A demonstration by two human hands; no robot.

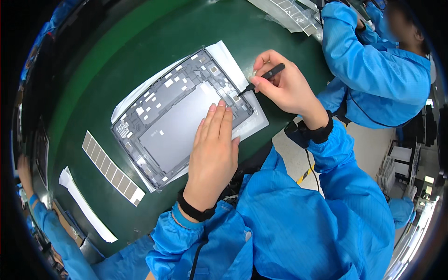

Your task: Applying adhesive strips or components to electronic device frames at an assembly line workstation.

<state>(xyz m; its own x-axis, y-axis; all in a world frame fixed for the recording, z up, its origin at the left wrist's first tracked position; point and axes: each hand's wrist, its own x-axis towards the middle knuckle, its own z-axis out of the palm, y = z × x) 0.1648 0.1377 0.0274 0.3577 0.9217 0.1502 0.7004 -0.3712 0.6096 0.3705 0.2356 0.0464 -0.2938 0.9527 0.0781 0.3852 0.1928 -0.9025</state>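
Note:
A grey tablet frame point(172, 121) with small white and grey pads on it lies on a white sheet point(224, 56) on the green mat. My left hand point(212, 154) rests flat on the frame's near part, fingers together and straight. My right hand point(287, 88) pinches black tweezers point(263, 77), whose tip touches the frame's right edge.
A strip of several grey rectangular pads point(112, 169) and a white paper strip point(86, 205) lie on the green mat point(140, 46) to the left. Clear plastic trays point(294, 16) sit at the far edge. A co-worker in a blue coat point(373, 70) sits at right; another blue sleeve point(56, 233) shows at lower left.

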